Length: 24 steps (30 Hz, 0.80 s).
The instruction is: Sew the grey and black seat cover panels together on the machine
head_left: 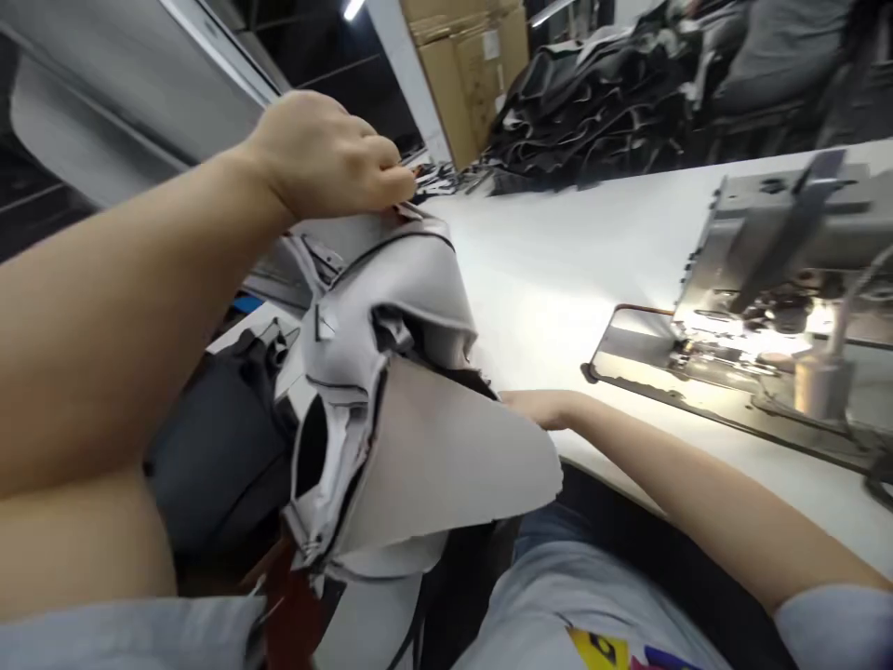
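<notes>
My left hand (335,158) is raised, its fingers closed on the upper edge of a light grey sewn cover (446,447). The cover hangs down in folds, with dark seams and edging and a wide rounded flap at the lower right. Behind that flap, just above the table edge, is my right hand (534,407). Only its back and wrist show; the cover hides its fingers, so whether it grips the material cannot be seen.
A sewing machine (781,270) with its lamp lit stands at the right on the white table (551,251). Dark cut pieces (593,112) are heaped at the back, near cardboard boxes (471,79). Dark fabric (223,447) lies at the left. Another person (788,56) sits at the back right.
</notes>
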Available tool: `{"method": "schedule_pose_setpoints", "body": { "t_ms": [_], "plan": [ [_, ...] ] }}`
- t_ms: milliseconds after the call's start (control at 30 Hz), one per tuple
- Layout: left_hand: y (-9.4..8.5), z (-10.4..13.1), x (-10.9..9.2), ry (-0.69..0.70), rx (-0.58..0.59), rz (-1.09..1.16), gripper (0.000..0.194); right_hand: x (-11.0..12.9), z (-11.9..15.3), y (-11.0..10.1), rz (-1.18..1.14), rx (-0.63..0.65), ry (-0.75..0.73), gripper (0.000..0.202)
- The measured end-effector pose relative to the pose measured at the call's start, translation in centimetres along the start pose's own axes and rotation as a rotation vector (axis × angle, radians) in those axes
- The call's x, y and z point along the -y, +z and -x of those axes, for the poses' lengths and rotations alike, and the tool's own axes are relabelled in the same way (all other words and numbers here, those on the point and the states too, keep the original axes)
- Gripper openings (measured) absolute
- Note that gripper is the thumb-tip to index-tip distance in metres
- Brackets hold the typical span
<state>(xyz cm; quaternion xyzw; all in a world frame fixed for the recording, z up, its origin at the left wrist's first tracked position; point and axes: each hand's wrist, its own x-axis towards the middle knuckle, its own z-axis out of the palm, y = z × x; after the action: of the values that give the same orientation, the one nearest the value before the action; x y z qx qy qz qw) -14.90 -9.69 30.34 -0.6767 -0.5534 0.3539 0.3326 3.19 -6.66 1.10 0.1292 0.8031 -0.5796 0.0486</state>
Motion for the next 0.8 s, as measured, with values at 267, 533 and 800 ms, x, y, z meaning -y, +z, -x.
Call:
{"method": "schedule_pose_setpoints", "body": {
  "t_ms": [267,533,800],
  "plan": [
    [5.3,-19.2,-17.4,0.278,-0.282,0.624,0.025,-8.1,6.3,-3.8,0.576,-0.527,0.415,0.038],
    [2.1,-20.1,-24.3,0.098,-0.158,0.934,0.041,-10.5,6.7,-5.8,0.539,-0.67,0.416,0.033],
    [6.5,-8.1,-26.2,0.063,-0.066,0.935,0.082,-9.5,8.2,-6.6,-0.206,-0.66,0.275,0.036]
  ]
}}
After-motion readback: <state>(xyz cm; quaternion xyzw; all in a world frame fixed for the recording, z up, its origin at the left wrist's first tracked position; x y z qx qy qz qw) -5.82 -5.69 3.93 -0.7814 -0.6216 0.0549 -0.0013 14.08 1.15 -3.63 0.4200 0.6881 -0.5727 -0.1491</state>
